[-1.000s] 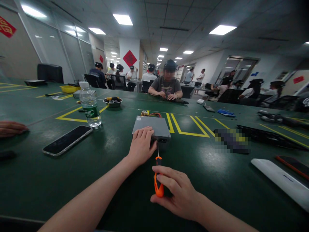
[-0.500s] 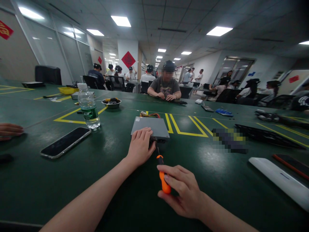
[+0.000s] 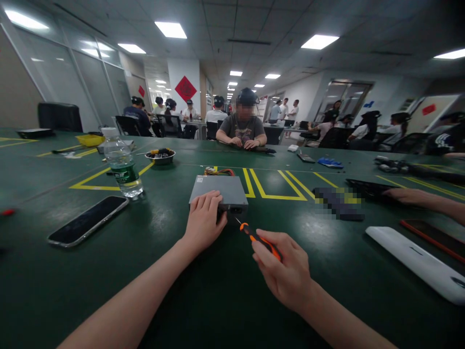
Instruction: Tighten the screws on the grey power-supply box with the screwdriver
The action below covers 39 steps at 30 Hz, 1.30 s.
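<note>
"Where is the box [image 3: 230, 188] sitting?"

"It's lying on the table [image 3: 181, 300], straight ahead of the person, and the left hand [image 3: 202, 219] is covering part of its near left."

"How is that hand gripping?"

"Its fingers are stretching close together over the top, while the thumb is bending down by the near side, so the box's near edge is resting between them."

"And the right hand [image 3: 286, 266]?"

"It's pinching the screwdriver [image 3: 250, 234] by the handle, between thumb and fingers. That hand is hanging nearer than the box and off to its right. The shaft is slanting away and leftward, pointing at the box's near side, just below the socket [image 3: 236, 210]. I can't tell whether the tip is touching."

"How is the box looking?"

"It's showing a flat, plain grey top, with a small white label [image 3: 199, 179] in the far left corner. The socket is showing dark, right of the thumb. Wires [image 3: 227, 171] are bunching up behind the far side, red and yellow among them."

"And the screwdriver?"

"Its handle is showing orange and black; the shaft is looking thin."

"What is lying around?"

"A bottle [image 3: 123, 169] is standing to the left, and a phone [image 3: 89, 221] is lying nearer, just beside it."
</note>
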{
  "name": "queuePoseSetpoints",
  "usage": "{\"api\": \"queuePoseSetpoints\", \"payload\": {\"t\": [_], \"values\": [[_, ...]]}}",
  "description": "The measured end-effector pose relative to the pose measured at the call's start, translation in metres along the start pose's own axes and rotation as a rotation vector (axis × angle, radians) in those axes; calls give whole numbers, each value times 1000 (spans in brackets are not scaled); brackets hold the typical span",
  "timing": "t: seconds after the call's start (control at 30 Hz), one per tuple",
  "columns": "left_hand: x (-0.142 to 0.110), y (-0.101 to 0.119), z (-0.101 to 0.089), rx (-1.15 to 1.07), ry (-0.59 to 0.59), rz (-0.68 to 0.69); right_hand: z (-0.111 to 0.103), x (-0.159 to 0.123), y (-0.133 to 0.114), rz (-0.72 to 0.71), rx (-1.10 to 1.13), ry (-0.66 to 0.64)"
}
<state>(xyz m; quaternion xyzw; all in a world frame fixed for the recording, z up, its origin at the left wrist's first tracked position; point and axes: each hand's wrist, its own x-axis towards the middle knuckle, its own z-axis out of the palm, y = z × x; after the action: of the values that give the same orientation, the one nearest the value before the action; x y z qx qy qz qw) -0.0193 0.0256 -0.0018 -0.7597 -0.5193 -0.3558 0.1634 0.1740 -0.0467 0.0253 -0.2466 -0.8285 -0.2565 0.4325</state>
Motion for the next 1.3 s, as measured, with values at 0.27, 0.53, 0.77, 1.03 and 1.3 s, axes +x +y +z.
{"api": "queuePoseSetpoints", "payload": {"t": [0.27, 0.53, 0.77, 1.03, 1.3], "values": [[0, 1, 0, 6, -7, -8, 7, -9, -9, 1, -165, -97], [0, 1, -1, 5, -18, -9, 0, -5, -6, -13, -156, -108], [0, 1, 2, 4, -8, -15, 7, -7, -11, -30, -14, -99], [-1, 2, -1, 7, -13, -6, 1, -1, -2, 58, -61, -54], [0, 1, 0, -1, -7, -6, 9, -13, -9, -71, 53, -78]]}}
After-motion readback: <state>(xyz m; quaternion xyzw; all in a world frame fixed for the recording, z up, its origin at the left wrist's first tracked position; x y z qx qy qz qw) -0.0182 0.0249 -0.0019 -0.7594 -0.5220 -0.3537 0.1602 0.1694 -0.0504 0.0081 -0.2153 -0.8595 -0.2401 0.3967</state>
